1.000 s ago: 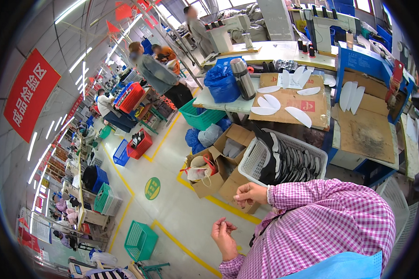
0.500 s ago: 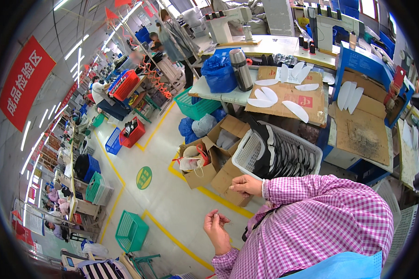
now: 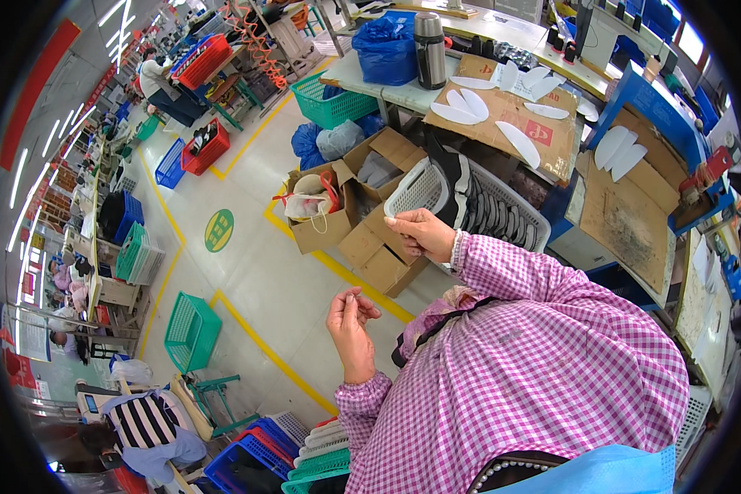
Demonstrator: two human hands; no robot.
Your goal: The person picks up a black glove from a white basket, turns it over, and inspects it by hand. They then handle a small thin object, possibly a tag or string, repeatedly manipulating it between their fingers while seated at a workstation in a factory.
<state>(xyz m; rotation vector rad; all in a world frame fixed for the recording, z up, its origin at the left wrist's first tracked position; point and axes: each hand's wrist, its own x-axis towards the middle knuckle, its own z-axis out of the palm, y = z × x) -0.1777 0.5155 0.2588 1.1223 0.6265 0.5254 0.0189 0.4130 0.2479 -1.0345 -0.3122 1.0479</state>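
Since a moment ago both hands have risen and drawn closer to the camera, while the view has swung so the white basket (image 3: 502, 216) and cardboard boxes (image 3: 362, 206) sit nearer the middle. That suggests the work between the hands is a fine one done in the air, not on the table (image 3: 370, 78). The left hand (image 3: 350, 317) is held upright, fingers pressed together at the tips as if pinching something too thin to make out; whether a thread runs between the hands I cannot tell. The right hand (image 3: 420, 233) hovers just before the basket rim, fingers curled and closed. The basket holds a row of dark soles standing on edge; one box holds a white bag with red handles (image 3: 309, 198), another grey material. A blue bag (image 3: 385, 49) and a steel flask (image 3: 429, 49) stand on the table beside white insoles (image 3: 519, 142) on cardboard.
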